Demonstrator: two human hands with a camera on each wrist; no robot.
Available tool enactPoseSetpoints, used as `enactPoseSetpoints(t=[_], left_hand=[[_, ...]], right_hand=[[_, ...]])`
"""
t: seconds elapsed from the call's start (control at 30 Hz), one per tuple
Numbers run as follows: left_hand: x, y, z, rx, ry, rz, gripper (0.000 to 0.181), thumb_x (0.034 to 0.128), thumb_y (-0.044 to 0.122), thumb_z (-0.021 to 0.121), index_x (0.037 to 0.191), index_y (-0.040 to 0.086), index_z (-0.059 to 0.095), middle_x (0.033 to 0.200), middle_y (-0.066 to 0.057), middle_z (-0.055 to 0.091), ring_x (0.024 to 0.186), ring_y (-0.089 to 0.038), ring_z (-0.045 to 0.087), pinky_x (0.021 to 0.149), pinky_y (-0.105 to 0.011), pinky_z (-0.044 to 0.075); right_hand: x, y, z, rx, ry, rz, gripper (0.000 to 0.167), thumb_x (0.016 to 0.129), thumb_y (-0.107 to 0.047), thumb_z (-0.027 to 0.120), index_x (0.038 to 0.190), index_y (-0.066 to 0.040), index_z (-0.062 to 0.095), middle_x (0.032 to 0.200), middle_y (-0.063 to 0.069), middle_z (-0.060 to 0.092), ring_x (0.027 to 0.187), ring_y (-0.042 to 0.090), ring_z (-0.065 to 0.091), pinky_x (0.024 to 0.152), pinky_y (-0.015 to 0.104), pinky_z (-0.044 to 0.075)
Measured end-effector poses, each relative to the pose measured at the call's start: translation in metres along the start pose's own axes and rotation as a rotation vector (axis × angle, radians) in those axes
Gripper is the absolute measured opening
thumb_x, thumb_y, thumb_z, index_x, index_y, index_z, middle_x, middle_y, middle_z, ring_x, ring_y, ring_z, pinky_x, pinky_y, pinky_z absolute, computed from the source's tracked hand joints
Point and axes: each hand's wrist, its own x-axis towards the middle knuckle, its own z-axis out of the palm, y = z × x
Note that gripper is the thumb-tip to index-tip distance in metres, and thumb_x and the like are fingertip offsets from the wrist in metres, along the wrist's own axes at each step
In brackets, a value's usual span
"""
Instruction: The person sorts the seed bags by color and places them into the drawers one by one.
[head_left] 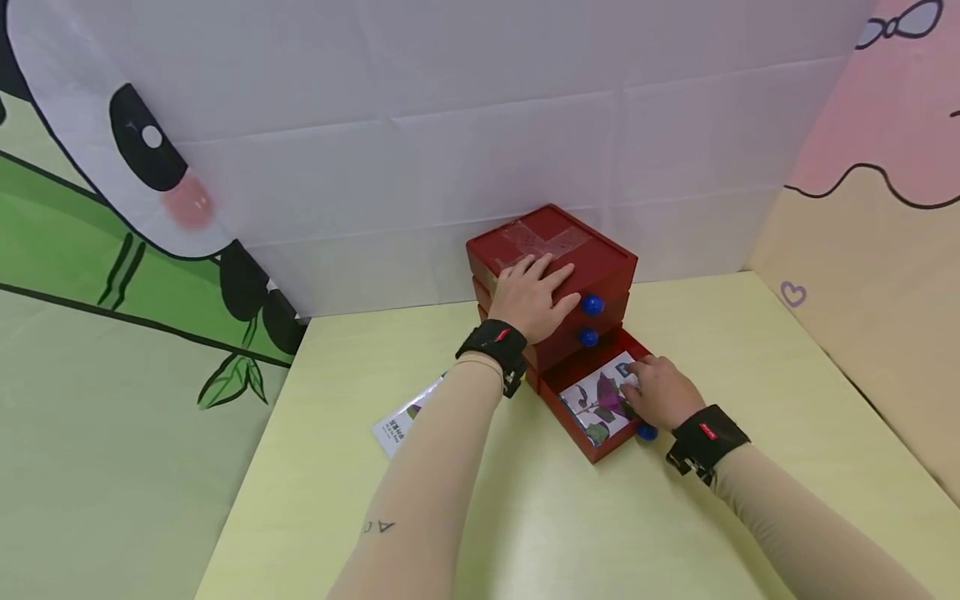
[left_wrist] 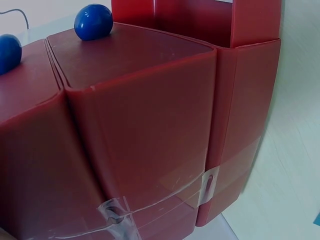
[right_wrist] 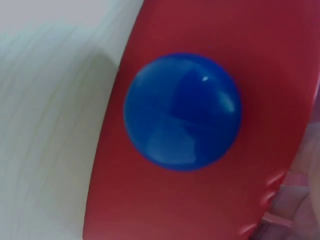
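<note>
A stacked red drawer box (head_left: 555, 275) stands against the back wall, its lowest drawer (head_left: 577, 437) pulled out. My left hand (head_left: 528, 300) rests on the top with fingers spread; the left wrist view shows the box's taped side but not the fingers. Inside the drawer lies a flower-picture card (head_left: 596, 400), white with a magenta bloom. My right hand (head_left: 663, 392) reaches over the drawer's front right side and appears to pinch the card's right edge, which the fingers partly hide. The drawer's blue knob (right_wrist: 182, 111) is just below that hand.
Two upper drawers are closed, with blue knobs (head_left: 592, 304) on their fronts. On the table left of the box lies another printed card (head_left: 397, 425), partly covered by my left forearm. A printed cloth (head_left: 420, 167) hangs behind the pale yellow table (head_left: 750, 358).
</note>
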Motion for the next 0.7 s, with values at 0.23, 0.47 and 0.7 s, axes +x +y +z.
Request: enactPoseSetpoints(t=[0.23,0.47,0.7], left_hand=[[0.0004,-0.0014,0.0002,-0.008,0.006,0.009,0.058,0.0978,0.059,0.032,0.151,0.034,0.032,0.157,-0.002,0.028,0.143,-0.025,0.021,0.114,-0.047,0.022],[-0.0013,-0.0023,-0.0008,-0.022,0.017,-0.004,0.058,0.0978,0.058,0.032,0.15,0.034,0.032,0.157,-0.002,0.028,0.143,-0.025,0.021,0.114,-0.047,0.021],[-0.0005,-0.0018,0.0,-0.055,0.027,0.001,0.059,0.0972,0.058,0.034,0.15,0.032,0.034,0.156,-0.002,0.029,0.143,-0.026,0.021,0.115,-0.047,0.019]], right_hand=[[-0.002,0.002,0.0003,0.066,0.006,0.019,0.037,0.09,-0.023,0.067,0.116,0.004,0.066,0.11,0.023,0.064,0.103,0.04,0.058,0.088,0.054,0.05],[-0.0037,0.0019,0.0,0.117,0.003,0.043,0.036,0.091,-0.023,0.066,0.118,0.002,0.066,0.113,0.022,0.063,0.107,0.041,0.056,0.091,0.056,0.047],[-0.0076,0.0021,0.0026,0.12,0.018,0.056,0.033,0.09,-0.022,0.067,0.115,0.001,0.068,0.11,0.02,0.064,0.103,0.038,0.057,0.09,0.055,0.048]])
